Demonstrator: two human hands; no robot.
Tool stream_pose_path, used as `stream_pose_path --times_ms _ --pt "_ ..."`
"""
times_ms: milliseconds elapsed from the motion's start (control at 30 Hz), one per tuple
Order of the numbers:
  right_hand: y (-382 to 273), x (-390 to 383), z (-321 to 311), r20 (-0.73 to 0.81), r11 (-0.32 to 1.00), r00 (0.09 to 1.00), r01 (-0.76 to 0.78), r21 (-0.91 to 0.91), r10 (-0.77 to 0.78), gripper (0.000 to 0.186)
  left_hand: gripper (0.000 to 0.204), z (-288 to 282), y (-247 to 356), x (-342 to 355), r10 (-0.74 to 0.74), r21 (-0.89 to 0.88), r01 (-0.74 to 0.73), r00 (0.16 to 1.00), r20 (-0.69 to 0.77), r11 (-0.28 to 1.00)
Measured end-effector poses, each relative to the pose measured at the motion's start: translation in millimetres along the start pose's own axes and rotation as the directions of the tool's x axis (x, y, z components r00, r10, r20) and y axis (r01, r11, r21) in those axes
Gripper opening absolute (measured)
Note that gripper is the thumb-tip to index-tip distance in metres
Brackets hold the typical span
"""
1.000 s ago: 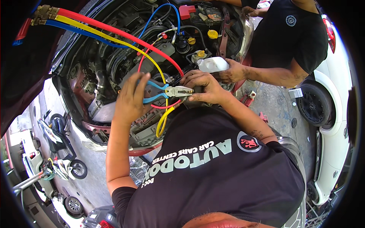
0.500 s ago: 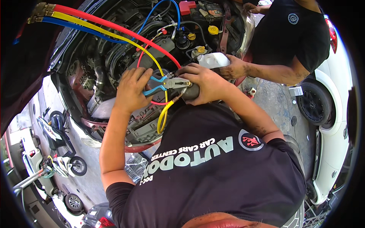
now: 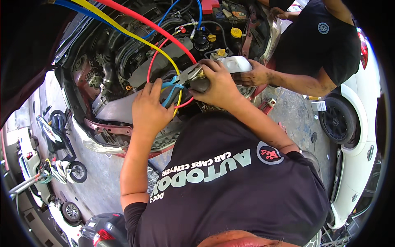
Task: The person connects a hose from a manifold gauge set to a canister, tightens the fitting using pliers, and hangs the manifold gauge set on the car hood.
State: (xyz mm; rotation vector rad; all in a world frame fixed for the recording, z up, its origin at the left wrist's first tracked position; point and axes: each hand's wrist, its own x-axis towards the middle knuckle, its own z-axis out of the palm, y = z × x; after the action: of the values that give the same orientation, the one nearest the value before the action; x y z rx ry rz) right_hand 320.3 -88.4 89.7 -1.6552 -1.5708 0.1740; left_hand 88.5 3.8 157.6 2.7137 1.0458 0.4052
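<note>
Left grip: the left hand (image 3: 152, 105), fingers wrapped around the blue handles of the combination pliers; handles slightly spread.
Combination pliers (image 3: 189, 75): over the engine bay (image 3: 170, 57), between the two hands; metal nose angled toward the right hand. Whether the nose bites on anything cannot be told.
Right grip: the right hand (image 3: 218, 84), curled around a dark rounded part (image 3: 200, 85); fingers extend over the plier nose.
Brass fitting (image 3: 201, 74): at the plier nose, just beside the right fingers, partly hidden.
Yellow hose (image 3: 158, 49): descends to the pliers and shows again below them.
Red hose (image 3: 142, 20): slants down to the right hand.
Blue hose (image 3: 76, 8): upper left, alongside the yellow hose.
Co-worker's hand (image 3: 257, 75): holds a white bottle (image 3: 237, 64), near the right hand.
Yellow cap (image 3: 235, 32): farther back, above the white bottle.
</note>
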Motion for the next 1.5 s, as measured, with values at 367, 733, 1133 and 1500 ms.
stream_pose_path --times_ms 367,733,1133,1500 --pt "15.3 5.7 -33.5 0.309 0.965 0.929 0.136 0.223 -0.203 0.085 0.068 -1.0 -17.3 -5.4 0.062 -0.016 -0.063 0.997 -0.050 0.998" --pt "25.9 0.8 -32.4 0.295 0.942 0.908 0.229 0.247 -0.298 0.084 0.070 -1.9 -23.4 -0.3 0.198 -0.009 -0.199 0.978 -0.065 0.980" --pt "-2.9 -29.5 -7.7 -0.015 0.998 0.998 0.058 0.003 -0.058 0.076 0.067 -3.2 53.2 -49.3 -0.238 0.084 0.237 0.971 0.000 0.968" --pt "26.8 -12.4 -37.2 0.322 0.928 0.888 0.238 0.285 -0.327 0.074 0.070 -40.4 34.3 -46.9 -0.043 0.145 0.033 0.997 0.065 0.989"
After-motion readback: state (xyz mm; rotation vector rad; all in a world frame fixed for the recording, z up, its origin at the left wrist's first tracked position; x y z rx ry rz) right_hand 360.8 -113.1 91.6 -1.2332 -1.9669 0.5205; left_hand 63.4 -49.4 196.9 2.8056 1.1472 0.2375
